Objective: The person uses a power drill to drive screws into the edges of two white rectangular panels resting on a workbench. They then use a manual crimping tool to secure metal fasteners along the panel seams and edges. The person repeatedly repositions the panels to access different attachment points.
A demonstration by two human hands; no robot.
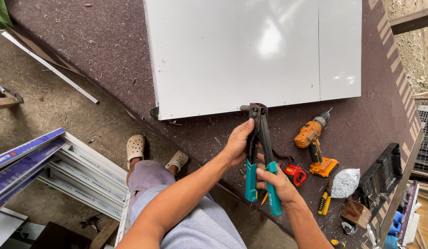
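A hand riveter (pixel 261 152) stands nearly upright in the lower middle of the frame, its dark metal head just at the lower edge of the white panel (pixel 251 50), its two long arms ending in teal grips. The left hand (pixel 238 142) closes around the upper part of the arms, thumb near the head. The right hand (pixel 277 180) wraps around the right teal grip lower down, so both hands are clamped on the tool with the handles spread slightly apart.

The white panel lies flat in the upper middle of the frame on a dark brown worktable (pixel 107 50); a thin seam runs down its right part, and its lower edge lies well inside the table's near edge. Bare tabletop, littered with fine shavings, lies between the panel and the hands.

To the right of the hands the space is crowded: an orange drill (pixel 315 143), a red tape measure (pixel 296 174), a yellow-handled screwdriver (pixel 324 202) and a clear bag of small metal pieces (pixel 346 182). At the lower left, beyond the table's edge, stacked white profiles (pixel 80 177) lie on the ground beside the person's feet in pale clogs (pixel 136 147).
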